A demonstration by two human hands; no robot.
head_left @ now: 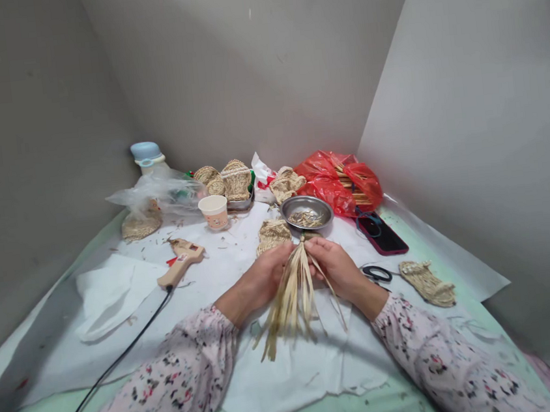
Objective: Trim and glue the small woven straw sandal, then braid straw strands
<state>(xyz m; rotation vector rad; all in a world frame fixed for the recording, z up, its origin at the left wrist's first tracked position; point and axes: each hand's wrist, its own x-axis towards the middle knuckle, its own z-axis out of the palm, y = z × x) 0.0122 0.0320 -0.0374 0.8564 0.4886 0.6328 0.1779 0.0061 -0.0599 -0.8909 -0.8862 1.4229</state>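
Observation:
A bundle of pale straw strips (299,288) hangs fanned out between my two hands, gathered at its top end. My left hand (271,273) is closed on the bundle's left side near the top. On the other side, my right hand (336,266) pinches strips just under the gathered end. Both sets of fingertips are partly hidden by the straw. Just beyond my hands lies a woven straw piece (273,234), and a metal bowl (306,213) with small straw bits in it stands behind the bundle's top.
At left rests a glue gun (180,262) with a black cord. Further back are a paper cup (214,212), a clear plastic bag (160,195) and a red bag (324,184) of straw. Scissors (377,274), a phone (383,234) and another woven piece (428,281) lie at right.

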